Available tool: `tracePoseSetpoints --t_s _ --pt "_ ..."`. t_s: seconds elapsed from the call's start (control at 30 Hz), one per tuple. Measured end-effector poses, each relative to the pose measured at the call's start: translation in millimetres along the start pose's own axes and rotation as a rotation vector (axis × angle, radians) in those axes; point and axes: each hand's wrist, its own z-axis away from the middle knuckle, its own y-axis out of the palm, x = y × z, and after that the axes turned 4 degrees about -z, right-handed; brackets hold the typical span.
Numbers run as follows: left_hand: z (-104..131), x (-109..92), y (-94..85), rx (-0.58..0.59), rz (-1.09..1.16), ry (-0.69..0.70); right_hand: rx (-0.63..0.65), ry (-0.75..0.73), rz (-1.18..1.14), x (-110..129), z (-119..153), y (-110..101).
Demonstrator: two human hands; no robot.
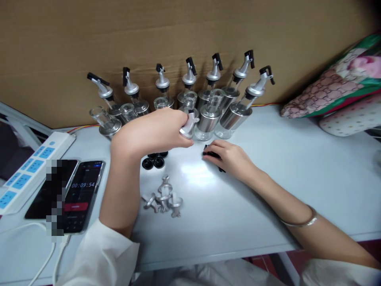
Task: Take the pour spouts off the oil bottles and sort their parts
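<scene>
Pale table; left hand gripping spout, right hand touching black pieces, grip unclear

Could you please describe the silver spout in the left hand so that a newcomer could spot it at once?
Start at the cardboard, then look down to the bottles standing before it. Near their front, the left hand holds the spout. Unlike the mounted spouts and loose silver pieces, it is held.

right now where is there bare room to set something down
Bare table lies between the right arm and dotted bundle, and between that arm and the silver parts. Crowded: the back, with bottles; the left, with phones and power strip.
</scene>
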Motion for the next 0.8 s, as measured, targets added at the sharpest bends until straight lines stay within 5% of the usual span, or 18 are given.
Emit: tracePoseSetpoints --t_s 0.47,0.8 --pt "2.6 1.4 0.1 0.016 -0.009 -0.012 -0.028 -0.015 -0.104 -8.4 3.0 -0.6" --pt "3.2 3.1 -0.2 0.019 0.008 -0.005 0.058 0.107 -0.168 -21.6 13.6 -28.0"
